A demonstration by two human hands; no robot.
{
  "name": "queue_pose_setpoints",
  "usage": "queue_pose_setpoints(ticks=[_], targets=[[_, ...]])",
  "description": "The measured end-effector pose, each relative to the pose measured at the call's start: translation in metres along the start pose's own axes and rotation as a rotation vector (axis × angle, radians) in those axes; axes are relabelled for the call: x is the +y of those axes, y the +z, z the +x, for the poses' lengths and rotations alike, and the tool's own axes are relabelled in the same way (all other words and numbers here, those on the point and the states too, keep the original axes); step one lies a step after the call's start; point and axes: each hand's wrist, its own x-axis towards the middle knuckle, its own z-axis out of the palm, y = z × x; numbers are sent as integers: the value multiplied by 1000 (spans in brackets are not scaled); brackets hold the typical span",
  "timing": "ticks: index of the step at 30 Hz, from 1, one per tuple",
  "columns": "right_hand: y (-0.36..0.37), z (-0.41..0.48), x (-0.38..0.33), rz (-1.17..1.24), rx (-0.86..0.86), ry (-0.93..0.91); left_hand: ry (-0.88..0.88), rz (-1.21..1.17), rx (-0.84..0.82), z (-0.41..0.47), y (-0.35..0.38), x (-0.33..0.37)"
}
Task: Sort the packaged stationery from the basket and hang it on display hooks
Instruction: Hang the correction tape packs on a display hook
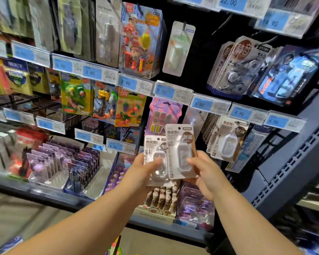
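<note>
While facing the display wall, recorded as follows. Left hand curled round a blister pack: thumb across the clear bubble, fingers behind the card, hold taken at the lower half. Right hand pinching a second blister pack at its lower right edge, thumb on the bubble front, remaining fingers behind. Both packs roughly upright, white card with brown printing, raised in front of the shelving. Second overlapping the right side of the first, touching it and sitting higher. Neither yet on a hook.

Just right of the held pair, matching packs hanging in a row beneath blue price tags. Directly behind the pair, a purple card pack hanging. Below the hands, a display box of small figure-topped pens on the bottom shelf. To its left, purple packs standing in divided trays. Higher up, a firefighter figure pack on a hook. Dark shelving upright at far right. Left side motion-blurred, labels unreadable there.
</note>
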Motion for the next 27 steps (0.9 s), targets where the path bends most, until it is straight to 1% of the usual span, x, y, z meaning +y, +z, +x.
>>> queue_pose_setpoints(ticks=[2, 4, 7, 10, 12, 17, 27], targets=[[-13, 3, -1, 50, 91, -72, -1, 14, 15, 0, 0, 0], [-27, 7, 2, 93, 255, -164, -1, 26, 25, 0, -1, -1], [-47, 10, 8, 68, 509, -283, 8, 46, 26, -2, -2, -1], [-62, 8, 7, 29, 676, -366, 16, 82, 23, -2, -1, -2], [-71, 8, 6, 7, 712, -381, 13, 87, 13, -2, 1, -2], [-85, 12, 3, 19, 723, -386, 11, 95, -3, -4, 6, -2], [-82, 29, -2, 75, 737, -406, 26, 146, 17, -7, 1, 1]])
